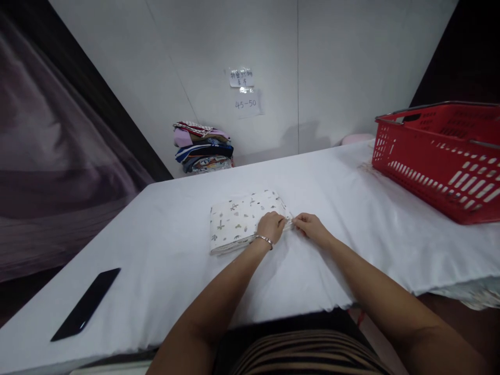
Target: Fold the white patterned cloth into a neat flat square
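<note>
A folded white cloth with small grey-brown plant prints lies flat in the middle of the table, several layers showing along its near edge. My left hand, a bracelet at its wrist, rests on the cloth's near right corner with its fingers pinched on the fabric. Close beside it, my right hand pinches the edge of the same corner between thumb and fingers. The fingertips of both hands almost meet there, partly hiding the corner.
A red plastic basket stands at the right of the white-covered table. A dark flat phone-like slab lies at the front left. Several folded fabrics are stacked at the back, against the wall. Paper signs hang above. A purple curtain hangs at left.
</note>
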Available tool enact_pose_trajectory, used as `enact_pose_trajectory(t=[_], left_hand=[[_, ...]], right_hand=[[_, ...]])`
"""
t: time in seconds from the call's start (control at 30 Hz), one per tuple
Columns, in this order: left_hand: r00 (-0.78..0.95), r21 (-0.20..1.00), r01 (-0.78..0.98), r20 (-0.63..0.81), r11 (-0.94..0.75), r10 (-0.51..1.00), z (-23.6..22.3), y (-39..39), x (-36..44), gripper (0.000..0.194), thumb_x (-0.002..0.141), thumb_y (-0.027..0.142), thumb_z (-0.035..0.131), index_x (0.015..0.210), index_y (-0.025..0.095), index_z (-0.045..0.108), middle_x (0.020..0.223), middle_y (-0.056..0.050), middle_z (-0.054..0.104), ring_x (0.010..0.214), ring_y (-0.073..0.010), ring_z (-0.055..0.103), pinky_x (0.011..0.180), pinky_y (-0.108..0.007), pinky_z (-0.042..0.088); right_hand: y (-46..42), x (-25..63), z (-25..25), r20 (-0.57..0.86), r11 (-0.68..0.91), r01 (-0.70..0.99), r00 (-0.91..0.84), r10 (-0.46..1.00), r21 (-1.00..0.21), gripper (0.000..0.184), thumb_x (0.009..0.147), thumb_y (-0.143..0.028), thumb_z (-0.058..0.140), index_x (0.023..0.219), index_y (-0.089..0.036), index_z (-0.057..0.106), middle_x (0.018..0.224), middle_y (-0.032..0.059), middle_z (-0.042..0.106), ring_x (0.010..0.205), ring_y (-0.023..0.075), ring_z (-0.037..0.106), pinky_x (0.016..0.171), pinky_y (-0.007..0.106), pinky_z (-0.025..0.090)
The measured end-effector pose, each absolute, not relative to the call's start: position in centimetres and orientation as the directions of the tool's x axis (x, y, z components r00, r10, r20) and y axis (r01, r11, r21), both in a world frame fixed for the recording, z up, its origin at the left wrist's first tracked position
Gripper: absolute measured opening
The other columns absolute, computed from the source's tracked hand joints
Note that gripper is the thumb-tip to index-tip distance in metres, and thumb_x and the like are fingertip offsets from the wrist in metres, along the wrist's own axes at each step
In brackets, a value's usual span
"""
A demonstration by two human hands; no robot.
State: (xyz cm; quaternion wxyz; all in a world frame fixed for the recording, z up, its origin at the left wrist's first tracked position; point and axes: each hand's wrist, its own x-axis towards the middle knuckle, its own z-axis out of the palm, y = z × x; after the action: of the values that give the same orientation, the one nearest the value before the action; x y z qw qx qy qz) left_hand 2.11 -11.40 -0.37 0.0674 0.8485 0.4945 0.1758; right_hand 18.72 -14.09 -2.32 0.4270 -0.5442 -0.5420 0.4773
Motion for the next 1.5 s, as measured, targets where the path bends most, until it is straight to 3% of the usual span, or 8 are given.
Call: enact_pose_trajectory(t=[0.53, 0.67, 0.87, 1.0, 1.3, 1.4, 1.5], left_hand=[[0.482, 0.2, 0.806, 0.324, -0.557, 0.814, -1.6, -12.3, 2.7, 0.022, 0.09, 0.029, 0.045, 0.087, 0.02, 0.065, 0.086, -0.005, 0.059, 0.086, -0.019, 0.051, 0.075, -0.033, 0.039], [0.469, 0.231, 0.811, 0.292, -0.537, 0.834, -1.5, -12.0, 2.8, 0.018, 0.087, 0.032, 0.051, 0.089, 0.021, 0.065, 0.087, -0.005, 0.06, 0.087, -0.0197, 0.052, 0.075, -0.033, 0.039], [0.421, 0.269, 0.831, 0.268, -0.487, 0.866, -1.2, -11.8, 3.0, 0.021, 0.088, 0.03, 0.048, 0.081, 0.021, 0.065, 0.084, -0.004, 0.06, 0.085, -0.0188, 0.053, 0.075, -0.032, 0.04], [0.4, 0.299, 0.823, 0.299, -0.483, 0.867, -1.3, -11.9, 2.9, 0.021, 0.089, 0.029, 0.046, 0.081, 0.021, 0.064, 0.082, -0.004, 0.06, 0.084, -0.0179, 0.053, 0.076, -0.031, 0.04], [0.484, 0.221, 0.788, 0.355, -0.575, 0.8, -1.9, -12.5, 2.6, 0.016, 0.086, 0.03, 0.051, 0.092, 0.021, 0.063, 0.09, -0.006, 0.06, 0.09, -0.0205, 0.051, 0.079, -0.034, 0.04], [0.466, 0.249, 0.798, 0.323, -0.549, 0.823, -1.6, -12.3, 2.6, 0.014, 0.082, 0.03, 0.057, 0.091, 0.021, 0.063, 0.091, -0.006, 0.06, 0.091, -0.0206, 0.052, 0.08, -0.034, 0.04], [0.343, 0.382, 0.816, 0.285, -0.434, 0.895, -1.4, -11.6, 2.6, 0.011, 0.083, 0.027, 0.055, 0.086, 0.021, 0.064, 0.085, -0.004, 0.061, 0.085, -0.0173, 0.055, 0.076, -0.03, 0.042]], right_hand=[[-13.9, 18.9, -2.5, -0.072, -0.06, 0.152, -0.075, 0.995, -0.986, 0.024, 0.072, -0.04, 0.057, 0.065, -0.018, 0.053, 0.045, -0.006, 0.048, 0.039, 0.0073, 0.037, 0.042, 0.022, 0.027], [-13.8, 19.0, -2.7, -0.062, -0.05, 0.135, -0.089, 0.994, -0.99, 0.023, 0.072, -0.039, 0.056, 0.067, -0.017, 0.054, 0.05, -0.0044, 0.053, 0.04, 0.007, 0.039, 0.042, 0.022, 0.029], [-13.9, 19.6, -2.7, -0.065, -0.056, 0.158, -0.056, 0.996, -0.986, 0.026, 0.074, -0.039, 0.057, 0.062, -0.016, 0.056, 0.044, -0.0043, 0.048, 0.038, 0.0064, 0.036, 0.039, 0.02, 0.027], [-13.9, 19.5, -2.6, -0.11, -0.097, 0.149, -0.087, 0.99, -0.984, 0.021, 0.072, -0.035, 0.059, 0.063, -0.016, 0.056, 0.049, -0.0027, 0.054, 0.036, 0.0057, 0.037, 0.036, 0.02, 0.027], [-13.9, 18.3, -2.4, -0.118, -0.111, 0.076, -0.096, 0.988, -0.991, 0.012, 0.069, -0.026, 0.058, 0.062, -0.017, 0.055, 0.052, -0.0026, 0.056, 0.039, 0.006, 0.04, 0.038, 0.019, 0.03], [-13.8, 18.6, -2.3, -0.114, -0.109, 0.051, -0.112, 0.987, -0.993, 0.014, 0.069, -0.03, 0.059, 0.065, -0.017, 0.057, 0.055, -0.0021, 0.058, 0.04, 0.0062, 0.04, 0.039, 0.019, 0.03], [-13.4, 19.5, -2.4, -0.085, -0.083, 0.05, -0.039, 0.996, -0.995, 0.016, 0.067, -0.032, 0.059, 0.067, -0.017, 0.058, 0.058, -0.0016, 0.06, 0.04, 0.0061, 0.04, 0.039, 0.02, 0.03]])
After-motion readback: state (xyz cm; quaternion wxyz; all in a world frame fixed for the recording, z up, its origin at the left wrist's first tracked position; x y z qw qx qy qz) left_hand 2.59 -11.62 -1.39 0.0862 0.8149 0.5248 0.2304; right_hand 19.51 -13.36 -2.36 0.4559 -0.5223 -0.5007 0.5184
